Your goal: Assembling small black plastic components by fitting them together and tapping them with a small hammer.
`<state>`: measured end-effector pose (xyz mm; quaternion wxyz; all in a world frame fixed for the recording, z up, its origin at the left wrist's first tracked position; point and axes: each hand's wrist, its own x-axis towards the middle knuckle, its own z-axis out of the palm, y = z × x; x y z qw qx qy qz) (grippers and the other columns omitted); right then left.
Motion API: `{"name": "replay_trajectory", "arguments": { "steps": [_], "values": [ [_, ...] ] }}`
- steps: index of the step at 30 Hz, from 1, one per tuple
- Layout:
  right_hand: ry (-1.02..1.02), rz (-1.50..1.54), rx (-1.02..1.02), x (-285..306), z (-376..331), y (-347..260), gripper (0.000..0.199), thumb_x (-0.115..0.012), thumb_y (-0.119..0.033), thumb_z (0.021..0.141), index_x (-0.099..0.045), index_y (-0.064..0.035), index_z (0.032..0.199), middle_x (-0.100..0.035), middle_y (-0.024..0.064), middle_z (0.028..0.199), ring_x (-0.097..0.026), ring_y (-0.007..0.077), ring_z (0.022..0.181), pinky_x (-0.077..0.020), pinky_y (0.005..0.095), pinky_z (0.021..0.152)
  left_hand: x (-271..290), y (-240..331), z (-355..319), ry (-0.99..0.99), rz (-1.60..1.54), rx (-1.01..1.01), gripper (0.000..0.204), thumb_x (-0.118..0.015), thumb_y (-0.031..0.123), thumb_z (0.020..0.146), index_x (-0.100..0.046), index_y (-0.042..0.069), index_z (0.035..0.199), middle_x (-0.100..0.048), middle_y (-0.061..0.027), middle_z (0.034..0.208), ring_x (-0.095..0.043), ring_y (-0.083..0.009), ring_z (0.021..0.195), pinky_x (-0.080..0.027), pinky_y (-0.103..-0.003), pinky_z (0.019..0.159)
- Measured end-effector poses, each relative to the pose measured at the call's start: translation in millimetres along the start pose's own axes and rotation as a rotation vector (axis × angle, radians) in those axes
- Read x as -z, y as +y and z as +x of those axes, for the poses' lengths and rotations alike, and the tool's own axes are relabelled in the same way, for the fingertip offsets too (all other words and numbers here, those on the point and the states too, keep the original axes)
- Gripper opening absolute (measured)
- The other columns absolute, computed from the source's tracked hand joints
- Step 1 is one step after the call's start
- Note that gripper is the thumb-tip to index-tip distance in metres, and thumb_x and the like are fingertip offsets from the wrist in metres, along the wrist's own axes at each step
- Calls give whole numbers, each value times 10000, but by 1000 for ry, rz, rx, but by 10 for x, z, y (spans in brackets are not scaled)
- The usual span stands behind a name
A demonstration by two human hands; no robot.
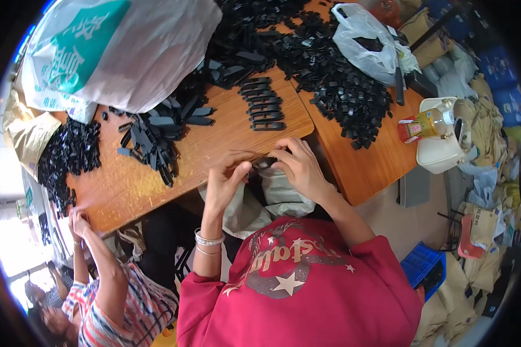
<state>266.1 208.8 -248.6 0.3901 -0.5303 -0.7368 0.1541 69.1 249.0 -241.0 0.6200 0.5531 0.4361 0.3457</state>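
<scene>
My left hand (227, 176) and my right hand (302, 172) meet just off the table's front edge. Between their fingertips is a small dark plastic piece (264, 163), partly covered by the fingers; both hands are closed on it. Just beyond them, a row of several black plastic clip-like parts (265, 108) lies on the wooden table (197, 156). Long black and grey plastic strips (150, 136) are heaped left of that row. To its right spreads a big pile of small black plastic pieces (353, 98).
A large white plastic bag (162, 52) stands on the left. Another black pile (72, 147) lies beyond it, near a co-worker's hands (80, 224). At right are a clear bag (359, 46), a drink bottle (425, 126) and a white container (437, 153). A pale sack (237, 214) hangs below my hands.
</scene>
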Motion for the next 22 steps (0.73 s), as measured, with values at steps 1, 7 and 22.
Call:
{"name": "replay_trajectory", "arguments": {
  "steps": [1, 7, 22],
  "values": [
    [26, -54, -30, 6, 19, 19, 245, -707, -47, 744, -631, 2, 971, -539, 106, 1008, -534, 299, 947, -427, 389, 810, 51, 7, 41, -8, -23, -30, 238, -643, 67, 889, -655, -33, 1105, -668, -53, 926, -615, -94, 761, -495, -211, 642],
    [65, -115, -40, 137, 42, 232, 185, -683, -45, 768, -640, -9, 944, -567, 96, 991, -552, 278, 926, -417, 375, 777, -202, 20, 297, 8, 439, -380, 205, -658, -23, 815, -633, -22, 1018, -652, -142, 925, -648, -244, 740, -517, -309, 649],
    [307, -565, -1003, 2144, 357, 2256, 756, -689, -341, 826, -331, -116, 1453, -493, 232, 1348, -525, 404, 1181, -443, 472, 956, -186, -511, 471, 268, 748, -674, 290, -711, -9, 750, -640, 15, 1031, -622, -127, 988, -559, -301, 956, -458, -396, 850]
  ]
}}
